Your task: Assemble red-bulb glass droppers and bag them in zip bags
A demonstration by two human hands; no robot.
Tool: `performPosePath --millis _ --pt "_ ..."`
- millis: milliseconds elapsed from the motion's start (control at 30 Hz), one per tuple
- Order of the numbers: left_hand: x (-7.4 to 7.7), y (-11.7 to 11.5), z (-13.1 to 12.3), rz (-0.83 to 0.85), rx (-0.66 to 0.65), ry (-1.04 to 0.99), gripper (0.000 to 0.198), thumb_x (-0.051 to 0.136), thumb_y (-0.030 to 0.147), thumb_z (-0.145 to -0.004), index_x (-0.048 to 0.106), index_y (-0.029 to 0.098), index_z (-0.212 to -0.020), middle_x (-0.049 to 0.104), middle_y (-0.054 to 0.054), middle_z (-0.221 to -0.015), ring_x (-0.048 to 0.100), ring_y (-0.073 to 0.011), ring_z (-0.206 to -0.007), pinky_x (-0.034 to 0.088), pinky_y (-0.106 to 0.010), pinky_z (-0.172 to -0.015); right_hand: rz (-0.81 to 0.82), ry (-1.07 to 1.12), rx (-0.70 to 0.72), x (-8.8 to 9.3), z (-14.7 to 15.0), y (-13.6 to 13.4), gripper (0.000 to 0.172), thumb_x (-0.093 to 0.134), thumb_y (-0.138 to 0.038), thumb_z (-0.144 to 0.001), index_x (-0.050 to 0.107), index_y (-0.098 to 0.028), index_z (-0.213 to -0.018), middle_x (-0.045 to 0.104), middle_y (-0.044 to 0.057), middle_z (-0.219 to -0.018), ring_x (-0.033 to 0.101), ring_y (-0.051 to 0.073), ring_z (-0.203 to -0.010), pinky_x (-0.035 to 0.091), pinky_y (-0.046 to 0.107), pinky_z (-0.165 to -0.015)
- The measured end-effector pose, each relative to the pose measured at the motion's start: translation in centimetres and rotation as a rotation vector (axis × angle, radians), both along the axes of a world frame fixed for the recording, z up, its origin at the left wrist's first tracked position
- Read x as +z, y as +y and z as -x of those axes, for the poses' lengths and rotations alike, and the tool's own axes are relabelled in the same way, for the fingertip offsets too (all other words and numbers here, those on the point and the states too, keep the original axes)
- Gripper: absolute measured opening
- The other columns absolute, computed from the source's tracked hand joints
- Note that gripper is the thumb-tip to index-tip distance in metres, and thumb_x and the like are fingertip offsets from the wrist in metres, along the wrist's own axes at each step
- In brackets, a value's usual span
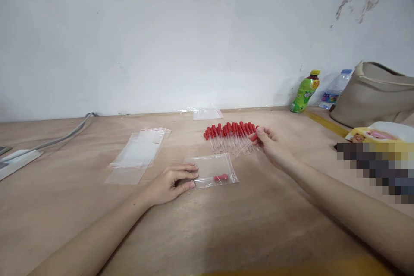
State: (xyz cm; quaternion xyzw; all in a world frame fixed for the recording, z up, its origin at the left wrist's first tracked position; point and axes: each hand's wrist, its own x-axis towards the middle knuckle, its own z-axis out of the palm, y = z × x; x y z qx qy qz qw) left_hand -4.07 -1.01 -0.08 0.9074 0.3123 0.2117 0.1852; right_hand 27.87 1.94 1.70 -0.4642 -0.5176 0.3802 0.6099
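My left hand (176, 182) rests on the left end of a clear zip bag (210, 164), its fingers a little apart. Inside that bag lies one dropper with a red bulb (221, 177). My right hand (267, 140) pinches another red-bulbed dropper (254, 137) between thumb and fingers, its clear tube pointing down and left. Beside it, several droppers (229, 131) lie in a row, red bulbs toward the wall and clear tubes toward me.
A stack of clear bags (137, 151) lies at the left, and another bag (207, 114) by the wall. A grey cable (73, 131) runs at far left. Bottles (305, 92), a beige bag (371, 95) and a yellow package (378, 135) stand or lie at the right.
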Motion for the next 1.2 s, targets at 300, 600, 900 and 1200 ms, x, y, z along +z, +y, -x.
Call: performPosePath --millis 300,600,900,1200 --pt "0.2 -0.1 0.0 -0.011 -0.002 0.010 0.032 0.052 0.028 -0.081 0.056 0.023 -0.113 0.055 -0.006 -0.119 0.048 -0.0200 -0.112 0.040 -0.037 -0.095 0.069 0.107 0.077 -2.4 0.6 -1.6 0.035 0.058 -0.052 -0.069 0.047 -0.020 -0.075 0.060 0.001 -0.074 0.053 0.008 -0.058 0.045 0.023 -0.058" --pt "0.9 -0.5 -0.3 -0.022 0.040 0.061 0.045 0.050 0.032 -0.082 0.042 0.026 -0.125 0.049 -0.004 -0.125 0.045 -0.0202 -0.115 0.038 -0.038 -0.096 0.214 -0.030 0.475 -3.0 1.0 -3.0 0.029 0.066 -0.038 -0.066 0.051 -0.018 -0.080 0.063 0.002 -0.080 0.059 0.012 -0.075 0.047 0.030 -0.075" --pt "0.9 -0.5 -0.4 -0.041 0.006 0.063 0.044 0.049 0.030 -0.082 0.041 0.026 -0.126 0.050 -0.004 -0.125 0.046 -0.0200 -0.114 0.037 -0.037 -0.097 0.001 -0.432 0.434 -2.8 1.4 -3.3 0.018 0.062 -0.029 -0.069 0.058 -0.019 -0.084 0.062 0.003 -0.080 0.058 0.014 -0.074 0.047 0.032 -0.071" --pt "0.9 -0.5 -0.6 -0.056 -0.006 0.102 0.041 0.048 0.030 -0.083 0.045 0.026 -0.123 0.050 -0.003 -0.125 0.044 -0.0191 -0.115 0.035 -0.037 -0.098 0.049 -0.566 0.316 -2.8 2.8 -3.0 0.015 0.061 -0.032 -0.068 0.063 -0.018 -0.073 0.058 0.000 -0.060 0.047 0.010 -0.051 0.036 0.022 -0.047"
